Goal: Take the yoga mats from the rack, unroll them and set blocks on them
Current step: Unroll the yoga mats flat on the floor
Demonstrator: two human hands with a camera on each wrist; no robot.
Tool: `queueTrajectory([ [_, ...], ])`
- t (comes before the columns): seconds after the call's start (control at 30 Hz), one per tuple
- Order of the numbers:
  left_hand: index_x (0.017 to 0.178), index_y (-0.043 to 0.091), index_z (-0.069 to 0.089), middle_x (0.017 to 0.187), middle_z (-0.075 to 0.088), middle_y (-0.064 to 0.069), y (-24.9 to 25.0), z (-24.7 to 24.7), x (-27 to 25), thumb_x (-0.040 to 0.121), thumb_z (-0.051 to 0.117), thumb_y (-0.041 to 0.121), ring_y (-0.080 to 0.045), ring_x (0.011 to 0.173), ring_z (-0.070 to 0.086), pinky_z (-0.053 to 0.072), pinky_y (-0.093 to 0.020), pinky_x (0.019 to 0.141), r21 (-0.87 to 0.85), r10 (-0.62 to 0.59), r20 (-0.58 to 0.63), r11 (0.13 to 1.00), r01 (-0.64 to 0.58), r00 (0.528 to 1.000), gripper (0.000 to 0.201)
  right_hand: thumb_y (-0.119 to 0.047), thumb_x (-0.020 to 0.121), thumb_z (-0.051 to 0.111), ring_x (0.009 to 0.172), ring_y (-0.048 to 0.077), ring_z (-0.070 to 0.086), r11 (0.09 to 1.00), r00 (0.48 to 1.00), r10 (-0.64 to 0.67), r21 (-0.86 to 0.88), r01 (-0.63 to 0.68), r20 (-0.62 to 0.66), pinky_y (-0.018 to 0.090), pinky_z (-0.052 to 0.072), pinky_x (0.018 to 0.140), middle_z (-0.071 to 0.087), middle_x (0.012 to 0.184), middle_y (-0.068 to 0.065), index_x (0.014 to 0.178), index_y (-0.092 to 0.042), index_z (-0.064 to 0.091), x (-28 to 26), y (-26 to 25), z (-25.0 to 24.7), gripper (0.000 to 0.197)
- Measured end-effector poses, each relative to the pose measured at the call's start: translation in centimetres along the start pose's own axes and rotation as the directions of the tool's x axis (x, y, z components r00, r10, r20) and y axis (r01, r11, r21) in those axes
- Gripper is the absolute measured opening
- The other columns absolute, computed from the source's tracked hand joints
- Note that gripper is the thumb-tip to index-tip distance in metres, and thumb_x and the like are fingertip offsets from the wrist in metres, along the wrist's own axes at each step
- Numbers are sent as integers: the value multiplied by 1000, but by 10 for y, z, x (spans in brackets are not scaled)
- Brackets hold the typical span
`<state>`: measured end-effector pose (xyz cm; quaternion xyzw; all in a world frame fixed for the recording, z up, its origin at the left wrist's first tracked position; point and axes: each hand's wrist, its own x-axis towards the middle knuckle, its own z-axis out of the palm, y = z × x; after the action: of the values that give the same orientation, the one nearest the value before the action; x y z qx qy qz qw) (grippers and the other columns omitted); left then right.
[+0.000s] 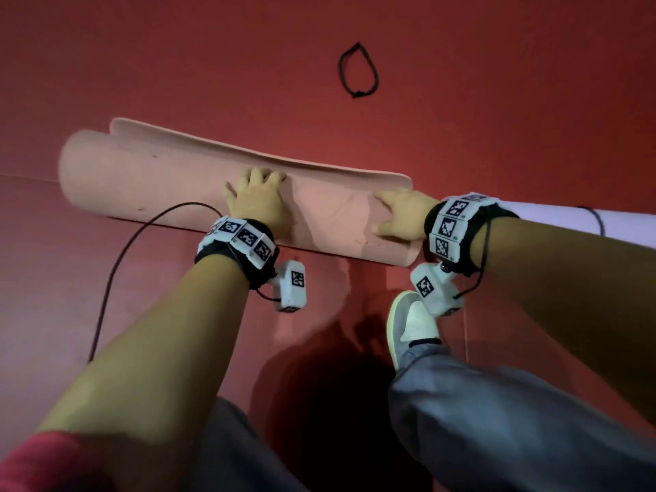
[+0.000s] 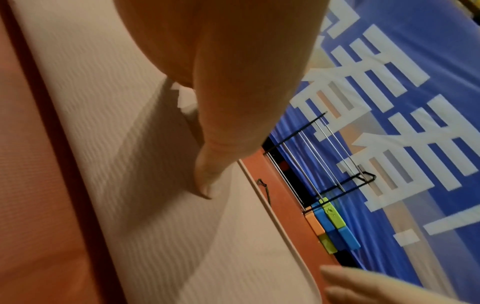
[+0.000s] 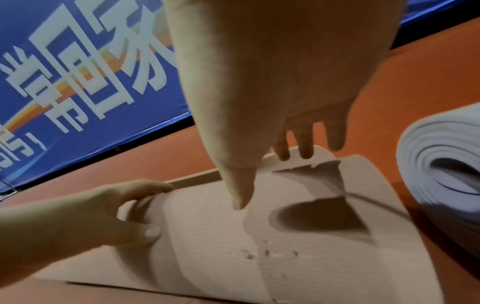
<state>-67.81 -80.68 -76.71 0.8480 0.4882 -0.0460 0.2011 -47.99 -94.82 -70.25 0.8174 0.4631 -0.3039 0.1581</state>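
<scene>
Pink yoga mat (image 1: pixel 149 182), still mostly rolled, lies on red floor (image 1: pixel 497 101) under both hands. Left hand (image 1: pixel 261 204) flat, fingers spread on roll. Right hand (image 1: pixel 403 216) flat near its end. Black loop (image 1: pixel 357 71) beyond the hands.

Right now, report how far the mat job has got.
Done: the pink mat is off the rack, its black tie cast aside. In hand: left hand and right hand press the roll, barely unrolled. Left: the pale rolled mat and the blocks, unmoved beside the rack.
</scene>
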Motion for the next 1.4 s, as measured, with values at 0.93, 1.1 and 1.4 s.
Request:
queueTrajectory([
  [0.93,141,29,46,120,67,-2,-18,-24,-4,70,78,61,-26,110,62,51,-35,91,-230,-514,149,813,535,845,84,-37,101,50,148,26,24,902,854,-402,-18,432,331,39,18,120,22,162,8,156,-15,18,176,-90,-48,68],
  [1.1,136,28,43,106,69,-1,-9,-20,-25,73,81,47,-26,104,64,47,-31,80,-263,-633,170,710,653,756,75,-39,97,58,147,28,26,909,845,-386,-2,416,369,40,22,119,24,161,9,156,-14,19,184,-85,-40,75],
  [1.4,114,26,68,125,49,-6,-9,-45,-28,84,55,72,-31,120,39,31,-38,80,71,-710,35,704,707,703,57,-30,90,68,139,34,38,918,904,-362,-80,388,227,35,39,104,20,160,15,158,-25,5,194,-96,-17,93],
])
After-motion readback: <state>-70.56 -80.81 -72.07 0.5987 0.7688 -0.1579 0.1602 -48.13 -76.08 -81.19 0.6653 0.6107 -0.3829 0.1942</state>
